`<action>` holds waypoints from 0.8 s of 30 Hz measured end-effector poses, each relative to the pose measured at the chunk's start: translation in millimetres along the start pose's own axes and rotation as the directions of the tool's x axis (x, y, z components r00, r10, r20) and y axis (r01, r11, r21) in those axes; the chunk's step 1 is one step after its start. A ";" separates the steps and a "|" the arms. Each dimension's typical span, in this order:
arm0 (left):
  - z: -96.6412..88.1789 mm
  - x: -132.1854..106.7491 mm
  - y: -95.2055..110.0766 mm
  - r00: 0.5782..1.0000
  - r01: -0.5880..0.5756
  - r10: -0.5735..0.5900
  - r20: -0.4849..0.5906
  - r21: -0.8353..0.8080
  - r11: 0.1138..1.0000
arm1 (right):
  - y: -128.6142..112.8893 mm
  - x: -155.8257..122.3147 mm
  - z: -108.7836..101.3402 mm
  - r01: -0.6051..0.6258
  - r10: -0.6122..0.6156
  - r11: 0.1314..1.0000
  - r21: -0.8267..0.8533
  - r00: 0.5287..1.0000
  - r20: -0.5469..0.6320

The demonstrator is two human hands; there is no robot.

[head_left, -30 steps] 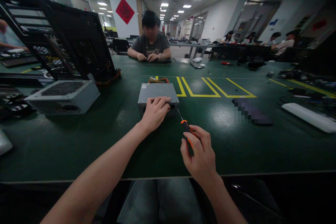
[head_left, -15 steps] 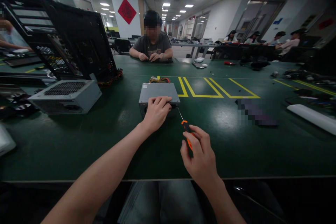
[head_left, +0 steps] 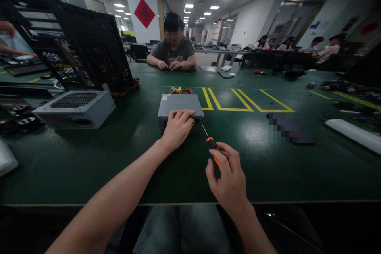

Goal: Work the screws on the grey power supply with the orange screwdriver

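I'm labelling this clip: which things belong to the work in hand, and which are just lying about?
In hand: small grey metal box, gripped by the left hand; orange-and-black screwdriver, held by the right hand, tip at the box.
Lying about: larger grey vented box; black open computer case; long white bar.

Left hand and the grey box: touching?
Touching. The head view shows the left hand lying on the near top edge of the box, fingers curled over its front, no gap between them. The right hand holds a screwdriver.
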State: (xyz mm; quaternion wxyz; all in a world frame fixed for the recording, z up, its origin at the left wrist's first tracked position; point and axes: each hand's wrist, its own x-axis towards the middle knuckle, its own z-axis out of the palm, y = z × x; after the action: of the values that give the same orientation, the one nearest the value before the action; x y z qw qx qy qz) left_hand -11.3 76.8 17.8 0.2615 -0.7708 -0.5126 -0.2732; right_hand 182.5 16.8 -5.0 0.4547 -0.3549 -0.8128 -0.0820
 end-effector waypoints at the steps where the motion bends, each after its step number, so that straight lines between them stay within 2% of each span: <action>1: -0.1 0.1 -0.3 1.000 -0.010 0.010 0.000 0.010 1.000 | -0.1 -0.4 0.7 0.001 -0.001 1.000 0.003 1.000 0.006; 11: -1.3 1.5 0.4 0.998 -0.056 0.054 0.019 0.073 0.996 | 2.5 -3.0 0.0 0.052 -0.053 0.998 -0.018 0.998 -0.038; 19: -1.4 2.7 0.3 0.997 -0.072 0.071 0.012 0.081 0.994 | -1.7 -1.6 1.5 0.070 -0.070 0.998 0.006 0.997 0.038; 24: -1.6 2.4 -0.1 0.998 -0.064 0.063 0.013 0.058 0.996 | 1.4 -1.7 2.0 0.043 -0.043 0.999 -0.013 0.998 -0.047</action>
State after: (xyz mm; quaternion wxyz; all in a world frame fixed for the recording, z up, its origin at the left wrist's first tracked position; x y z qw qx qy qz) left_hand -10.9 77.3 20.6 0.2897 -0.7802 -0.4971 -0.2455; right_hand 182.6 17.8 -7.8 0.4697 -0.3379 -0.8088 -0.1050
